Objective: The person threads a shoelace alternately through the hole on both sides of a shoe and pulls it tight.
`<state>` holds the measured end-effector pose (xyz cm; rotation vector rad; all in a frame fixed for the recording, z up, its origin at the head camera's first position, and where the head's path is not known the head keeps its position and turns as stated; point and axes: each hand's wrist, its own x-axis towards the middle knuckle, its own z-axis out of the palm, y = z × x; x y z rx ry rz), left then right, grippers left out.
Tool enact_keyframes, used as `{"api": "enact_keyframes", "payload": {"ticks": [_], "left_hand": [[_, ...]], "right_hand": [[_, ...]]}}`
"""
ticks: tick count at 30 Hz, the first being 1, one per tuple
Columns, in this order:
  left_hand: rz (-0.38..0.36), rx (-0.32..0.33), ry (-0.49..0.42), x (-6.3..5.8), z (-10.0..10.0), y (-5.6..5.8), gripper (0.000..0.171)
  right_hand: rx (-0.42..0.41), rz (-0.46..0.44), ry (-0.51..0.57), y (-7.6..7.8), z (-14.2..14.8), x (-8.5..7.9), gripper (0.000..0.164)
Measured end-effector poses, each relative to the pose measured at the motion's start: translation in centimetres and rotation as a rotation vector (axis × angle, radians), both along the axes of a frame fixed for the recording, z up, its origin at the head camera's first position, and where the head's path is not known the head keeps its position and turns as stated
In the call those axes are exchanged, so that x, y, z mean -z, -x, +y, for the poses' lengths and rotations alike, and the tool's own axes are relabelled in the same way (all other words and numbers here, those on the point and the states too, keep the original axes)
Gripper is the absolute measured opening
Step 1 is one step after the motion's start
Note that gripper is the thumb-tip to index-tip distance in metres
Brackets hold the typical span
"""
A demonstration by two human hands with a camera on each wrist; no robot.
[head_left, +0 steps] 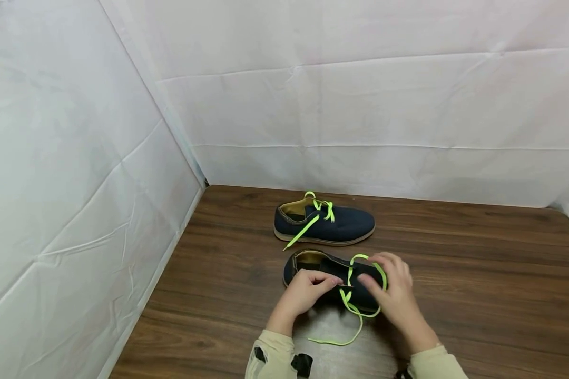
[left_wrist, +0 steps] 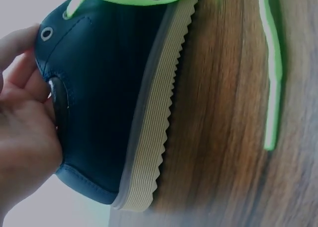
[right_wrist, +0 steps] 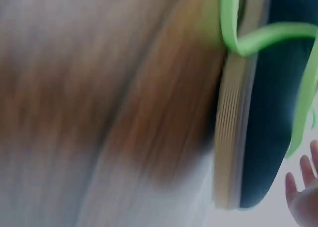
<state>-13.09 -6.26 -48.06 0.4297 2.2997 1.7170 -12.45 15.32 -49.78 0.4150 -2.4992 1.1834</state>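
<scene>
A dark blue shoe (head_left: pixel 329 266) with a tan sole lies nearest me, toe to the right. My left hand (head_left: pixel 305 289) pinches the edge of its near lace flap; in the left wrist view this hand (left_wrist: pixel 27 117) reaches over the shoe's opening, by a bare eyelet (left_wrist: pixel 46 34). A neon green lace (head_left: pixel 360 315) runs through the front eyelets, loops over the toe and trails onto the table. Above the toe hovers my right hand (head_left: pixel 397 289), thumb and fingers apart beside the lace loop. At the right wrist view's edge, this hand's fingers (right_wrist: pixel 306 170) are spread, holding nothing.
Behind it stands a matching blue shoe (head_left: pixel 348 223), its green lace (head_left: pixel 303 231) threaded, with one end hanging over the near side. Both shoes are on a dark wood table (head_left: pixel 479 273). White sheeting (head_left: pixel 384 105) walls off the back and left.
</scene>
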Motion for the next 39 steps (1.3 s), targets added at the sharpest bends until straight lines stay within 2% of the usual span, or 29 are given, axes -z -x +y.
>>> {"api": "enact_keyframes", "payload": {"ticks": [2, 3, 5, 7, 9, 11, 16, 21, 24, 26, 28, 30, 31, 33, 35, 37, 39], "left_hand": [[0.009, -0.052, -0.082, 0.1, 0.1, 0.0, 0.021], [0.000, -0.092, -0.136, 0.1, 0.1, -0.1, 0.020], [-0.013, -0.187, -0.267, -0.1, 0.1, -0.2, 0.019], [-0.011, -0.286, -0.378, -0.4, 0.0, -0.3, 0.019], [0.019, -0.371, -0.453, -0.9, -0.2, -0.3, 0.018], [0.093, -0.444, -0.479, -1.3, -0.4, -0.1, 0.016], [0.279, -0.642, -0.556, -2.9, -2.6, 0.5, 0.017], [0.354, -0.828, -0.720, -4.3, -5.8, 0.7, 0.015], [0.404, -0.929, -0.822, -4.7, -7.4, 0.7, 0.010], [0.436, -0.978, -0.850, -4.7, -8.2, 0.6, 0.011], [0.442, -0.993, -0.796, -4.5, -8.7, 0.5, 0.012], [0.405, -0.952, -0.613, -4.0, -8.9, 0.5, 0.014], [0.367, -0.912, -0.485, -3.7, -8.9, 0.4, 0.015], [0.262, -0.787, -0.200, -3.0, -8.9, 0.3, 0.018], [0.156, -0.633, 0.029, -2.4, -8.8, 0.1, 0.024], [0.067, -0.522, 0.164, -2.0, -8.7, -0.2, 0.028], [0.011, -0.462, 0.246, -1.8, -8.6, -0.4, 0.030]], "right_hand": [[-0.035, -0.138, 0.047, 0.0, 1.5, 0.1, 0.060], [-0.054, -0.210, 0.033, 0.0, 2.1, 0.2, 0.071], [-0.109, -0.342, -0.048, 0.0, 2.9, 0.5, 0.093], [-0.144, -0.413, -0.167, 0.0, 3.2, 0.9, 0.107], [-0.140, -0.435, -0.258, 0.0, 3.1, 1.3, 0.108], [-0.116, -0.431, -0.297, 0.1, 2.8, 1.6, 0.101], [-0.085, -0.446, -0.314, 0.2, 2.2, 1.5, 0.096], [-0.089, -0.479, -0.327, 0.2, 2.0, 1.1, 0.096], [-0.090, -0.493, -0.329, 0.3, 1.9, 1.1, 0.096], [-0.090, -0.498, -0.331, 0.3, 2.0, 1.0, 0.097], [-0.089, -0.497, -0.332, 0.3, 2.0, 1.0, 0.097], [-0.088, -0.471, -0.354, 0.2, 1.9, 0.8, 0.099], [-0.088, -0.447, -0.360, 0.1, 1.9, 0.7, 0.101], [-0.088, -0.360, -0.359, -0.3, 1.6, 0.1, 0.097], [-0.131, -0.178, -0.326, -0.8, 0.7, -0.8, 0.084], [-0.230, -0.059, -0.290, -1.7, -0.7, -1.6, 0.060], [-0.345, -0.040, -0.299, -2.7, -2.3, -2.0, 0.036]]}}
